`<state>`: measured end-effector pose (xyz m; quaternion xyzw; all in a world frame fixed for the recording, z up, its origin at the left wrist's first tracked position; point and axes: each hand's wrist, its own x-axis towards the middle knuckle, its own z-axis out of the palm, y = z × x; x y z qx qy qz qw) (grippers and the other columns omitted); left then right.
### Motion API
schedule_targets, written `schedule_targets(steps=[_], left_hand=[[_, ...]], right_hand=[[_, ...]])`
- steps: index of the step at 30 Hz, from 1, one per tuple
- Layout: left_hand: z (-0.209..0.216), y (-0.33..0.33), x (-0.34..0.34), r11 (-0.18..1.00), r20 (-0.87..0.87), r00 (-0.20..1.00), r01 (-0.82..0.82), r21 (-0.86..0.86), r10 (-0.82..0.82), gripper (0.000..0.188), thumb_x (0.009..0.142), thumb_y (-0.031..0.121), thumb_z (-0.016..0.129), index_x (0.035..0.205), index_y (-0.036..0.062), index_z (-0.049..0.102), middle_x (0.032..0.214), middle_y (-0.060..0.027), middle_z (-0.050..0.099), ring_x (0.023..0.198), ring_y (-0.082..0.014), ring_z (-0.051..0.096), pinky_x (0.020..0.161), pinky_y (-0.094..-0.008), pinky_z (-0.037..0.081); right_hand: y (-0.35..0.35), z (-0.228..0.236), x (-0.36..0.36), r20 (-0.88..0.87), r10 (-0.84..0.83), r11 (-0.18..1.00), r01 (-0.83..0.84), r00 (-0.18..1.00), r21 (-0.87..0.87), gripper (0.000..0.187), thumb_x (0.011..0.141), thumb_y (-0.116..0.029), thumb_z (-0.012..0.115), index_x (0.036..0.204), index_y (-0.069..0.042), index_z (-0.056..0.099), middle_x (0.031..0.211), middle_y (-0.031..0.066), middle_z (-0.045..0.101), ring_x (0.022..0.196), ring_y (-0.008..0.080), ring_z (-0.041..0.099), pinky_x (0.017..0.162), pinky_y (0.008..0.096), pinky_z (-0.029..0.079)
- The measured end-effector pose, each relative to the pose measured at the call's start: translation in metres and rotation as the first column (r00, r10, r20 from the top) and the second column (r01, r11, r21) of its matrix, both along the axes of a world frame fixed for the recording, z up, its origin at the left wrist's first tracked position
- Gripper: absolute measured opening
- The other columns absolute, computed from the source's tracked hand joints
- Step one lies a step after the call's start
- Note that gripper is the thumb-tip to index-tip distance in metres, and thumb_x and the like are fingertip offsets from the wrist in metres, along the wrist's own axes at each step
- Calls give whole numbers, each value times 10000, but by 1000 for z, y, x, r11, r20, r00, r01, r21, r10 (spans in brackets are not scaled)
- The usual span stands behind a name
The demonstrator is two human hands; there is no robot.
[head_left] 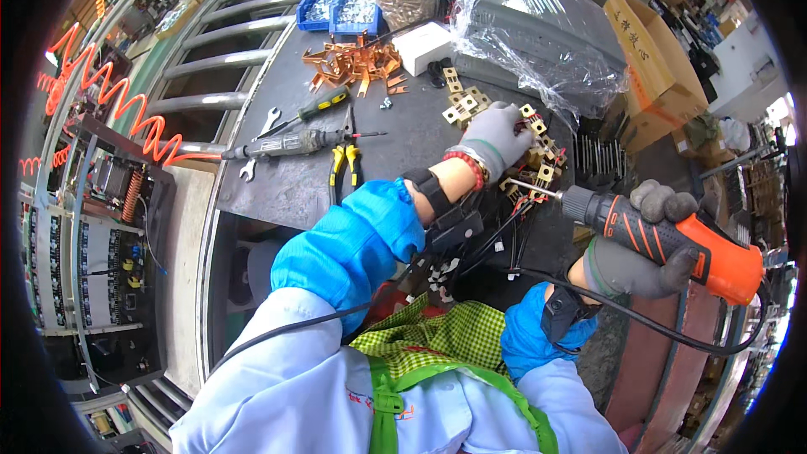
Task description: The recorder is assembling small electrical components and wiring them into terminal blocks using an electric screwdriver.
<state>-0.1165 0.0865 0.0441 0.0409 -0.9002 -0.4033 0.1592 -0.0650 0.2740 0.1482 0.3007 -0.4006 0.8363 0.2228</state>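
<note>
My right hand (pixel 643 261), in a dark grey glove, is wrapped around an orange and black corded electric screwdriver (pixel 630 223). Its long bit points left toward a cluster of brass-coloured metal blocks with holes (pixel 546 172), where red and black wires also show. Over that cluster lies my left hand (pixel 498 136) in a light grey glove, fingers curled down among the blocks; whatever they grip is hidden. More brass-coloured blocks (pixel 465 103) rest just beyond the left hand.
On the dark table (pixel 395 176) lie copper brackets (pixel 357 63), yellow-handled pliers (pixel 345 170), a screwdriver (pixel 324 102), wrenches and a grey power tool (pixel 290 143). Behind stand blue bins (pixel 338 7), a white box (pixel 423 48) and plastic-wrapped grey panels (pixel 530 29). The screwdriver's black cable crosses before me.
</note>
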Motion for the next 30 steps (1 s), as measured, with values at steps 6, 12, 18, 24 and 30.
schedule_targets(steps=[6, 12, 18, 24, 30], left_hand=[[8, -84, -25, 974, -22, 991, -137, -182, 135, 344, 844, 242, 556, 1165, 130, 612, 1124, -211, 592, 1034, -372, 590, 908, -434, 473], [19, -83, -45, 551, 604, 790, 553, -625, -108, 764, 741, 98, 623, 1433, 289, 360, 1323, -195, 447, 1131, -391, 549, 916, -425, 496], [36, -68, -57, 442, 714, 699, 631, -638, 32, 768, 710, 147, 687, 1408, 240, 383, 1355, -198, 399, 1144, -377, 546, 885, -431, 507], [30, -97, -51, 409, 510, 826, 563, -719, -241, 756, 643, 247, 762, 1328, 150, 458, 1227, -169, 488, 1166, -352, 500, 925, -418, 474], [66, -136, -23, 643, 41, 921, 302, -704, -387, 701, 632, 317, 763, 1230, 44, 518, 1012, -171, 628, 985, -348, 604, 862, -418, 489]], right_hand=[[14, -7, -4, 44, 17, 1000, -17, 999, 11, 553, 750, -501, 619, 990, -6, 560, 733, 123, 558, 686, 210, 509, 663, 309, 390], [8, -5, -6, -61, 35, 997, -39, 998, -68, 652, 787, -419, 651, 1243, -2, 444, 886, 130, 614, 690, 221, 567, 634, 347, 450], [5, -5, -8, -85, 103, 993, -108, 991, -52, 696, 782, -332, 670, 1328, -20, 374, 934, 120, 624, 685, 218, 585, 578, 342, 462], [2, -12, -9, 15, 94, 990, -92, 995, -107, 714, 778, -319, 674, 1344, -14, 363, 924, 123, 630, 680, 223, 590, 585, 336, 476], [3, -10, -9, -61, 103, 993, -107, 993, -60, 688, 787, -312, 660, 1338, -17, 372, 937, 122, 627, 700, 219, 586, 592, 338, 471]])
